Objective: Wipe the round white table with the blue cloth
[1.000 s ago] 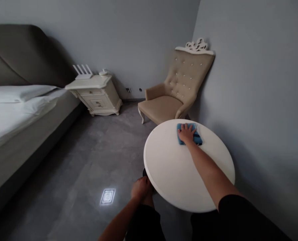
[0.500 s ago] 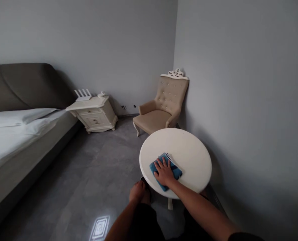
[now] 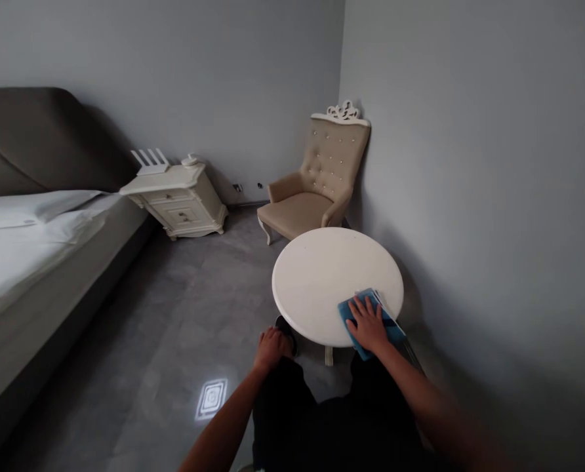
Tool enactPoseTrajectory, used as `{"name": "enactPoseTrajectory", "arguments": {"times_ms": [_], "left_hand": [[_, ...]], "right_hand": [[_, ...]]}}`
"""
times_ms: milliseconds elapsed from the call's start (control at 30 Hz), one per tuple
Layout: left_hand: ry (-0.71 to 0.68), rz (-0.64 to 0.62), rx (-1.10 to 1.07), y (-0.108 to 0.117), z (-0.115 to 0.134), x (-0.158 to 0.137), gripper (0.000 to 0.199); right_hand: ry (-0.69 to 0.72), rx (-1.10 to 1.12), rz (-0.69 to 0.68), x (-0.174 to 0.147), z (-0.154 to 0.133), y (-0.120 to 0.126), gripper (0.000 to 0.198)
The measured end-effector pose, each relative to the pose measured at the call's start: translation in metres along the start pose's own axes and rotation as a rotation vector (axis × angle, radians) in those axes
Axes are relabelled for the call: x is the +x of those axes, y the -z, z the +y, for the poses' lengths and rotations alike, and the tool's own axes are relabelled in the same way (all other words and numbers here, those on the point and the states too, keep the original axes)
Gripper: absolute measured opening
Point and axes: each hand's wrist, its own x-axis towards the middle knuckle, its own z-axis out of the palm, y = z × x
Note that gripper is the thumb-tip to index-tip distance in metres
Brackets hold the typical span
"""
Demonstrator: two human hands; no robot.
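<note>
My right hand (image 3: pixel 368 326) lies with its fingers spread on a folded blue cloth (image 3: pixel 350 313) with darker and white edges. It presses the cloth against the near right edge of a round white table (image 3: pixel 317 275), and part of the cloth hangs over the rim. My left hand (image 3: pixel 271 347) rests on my left knee, left of the table, fingers draped loosely and holding nothing.
Behind the table stands a tan buttoned armchair (image 3: pixel 300 212) with a carved white top. A white nightstand (image 3: pixel 184 203) carries a router (image 3: pixel 152 166). On the left is a bed (image 3: pixel 51 255); a grey wall (image 3: pixel 484 196) rises on the right. Light shines on the floor (image 3: pixel 211 398).
My right hand has slid the blue cloth rightward across the table to its near right edge. My left hand stays by my knee. The view has tilted slightly downward.
</note>
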Motion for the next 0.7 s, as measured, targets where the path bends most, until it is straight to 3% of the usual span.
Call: {"name": "enactPoseTrajectory", "arguments": {"times_ms": [133, 300, 533, 700], "left_hand": [[0.001, -0.038, -0.003, -0.007, -0.006, -0.006, 0.053], [0.023, -0.062, 0.017, -0.004, -0.003, 0.006, 0.054], [0.040, -0.079, 0.029, 0.015, 0.007, 0.029, 0.047], [0.030, -0.017, -0.013, 0.020, 0.006, 0.041, 0.044]], "right_hand": [[-0.177, -0.071, 0.033, 0.021, 0.044, 0.007, 0.073], [-0.317, -0.071, 0.051, 0.076, 0.092, 0.020, 0.076], [-0.429, 0.008, 0.120, 0.191, 0.125, 0.040, 0.076], [-0.442, 0.049, 0.170, 0.289, 0.120, 0.046, 0.077]]}}
